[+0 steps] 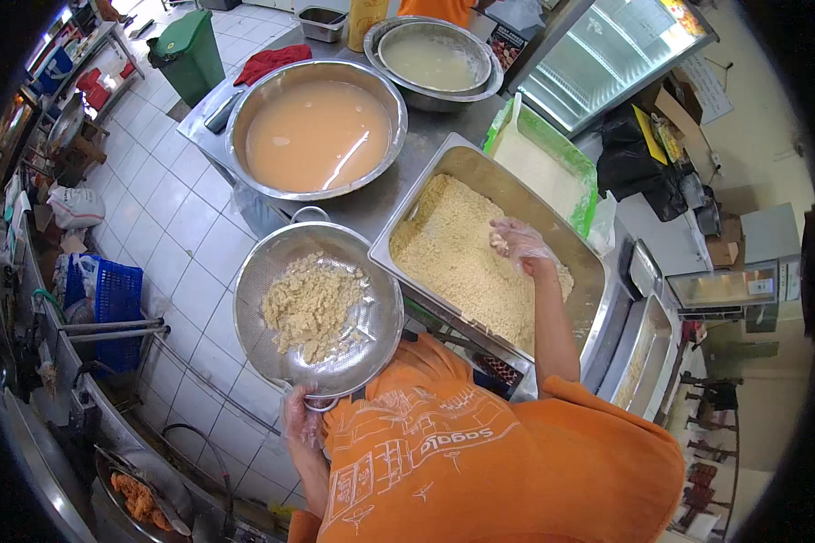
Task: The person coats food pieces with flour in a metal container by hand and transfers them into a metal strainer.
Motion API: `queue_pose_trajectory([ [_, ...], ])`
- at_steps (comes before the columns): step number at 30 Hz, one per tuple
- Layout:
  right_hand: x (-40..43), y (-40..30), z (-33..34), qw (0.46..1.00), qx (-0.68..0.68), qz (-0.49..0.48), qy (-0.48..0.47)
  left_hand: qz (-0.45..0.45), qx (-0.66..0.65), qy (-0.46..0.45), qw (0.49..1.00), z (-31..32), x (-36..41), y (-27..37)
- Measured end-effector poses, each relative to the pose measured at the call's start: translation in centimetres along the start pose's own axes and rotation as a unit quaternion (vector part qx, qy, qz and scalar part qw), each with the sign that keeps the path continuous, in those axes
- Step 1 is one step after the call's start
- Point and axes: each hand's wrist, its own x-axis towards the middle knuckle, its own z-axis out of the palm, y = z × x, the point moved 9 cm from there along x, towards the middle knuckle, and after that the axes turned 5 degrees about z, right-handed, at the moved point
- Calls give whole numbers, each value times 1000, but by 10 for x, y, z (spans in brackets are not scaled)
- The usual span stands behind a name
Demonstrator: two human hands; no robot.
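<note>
My left hand (303,415), in a clear plastic glove, grips the lower handle and rim of a perforated metal colander (251,332). Clumpy, pale yellow crumbs (312,305) lie in the colander, which is beside the corner of a deep steel pan (458,144). Coarse crumbly coating (455,251) fills much of that pan. Over the coating is my right hand (516,241), gloved too, its fingers curled with pale bits at the fingertips. Whether it holds a clump cannot be told.
A large steel bowl of cloudy orange-brown liquid (319,136) stands on the steel table (421,136). Behind are nested bowls of whitish liquid (435,61) and a green tray of white powder (536,163). A pan of fried food (139,502) is at lower left. Another person (438,10) stands beyond the table.
</note>
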Motion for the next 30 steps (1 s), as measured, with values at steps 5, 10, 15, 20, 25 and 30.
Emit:
queue_pose_trajectory([
  [5,-12,-3,3,998,52,2,-19,-1,18,-12,1000,1,-1,1],
  [10,-2,6,-12,996,-60,-4,63,-2,-5,-29,1000,10,-3,2],
  [15,-7,9,-1,998,24,40,29,-21,-20,-20,999,-2,4,-3],
  [20,23,30,-2,968,226,-7,-109,-26,-41,-21,999,-14,8,-8],
  [25,35,48,-21,964,266,17,1,-53,-71,-72,994,-28,22,-20],
  [30,33,41,-11,981,192,-11,-25,-17,-29,-13,999,1,-2,2],
])
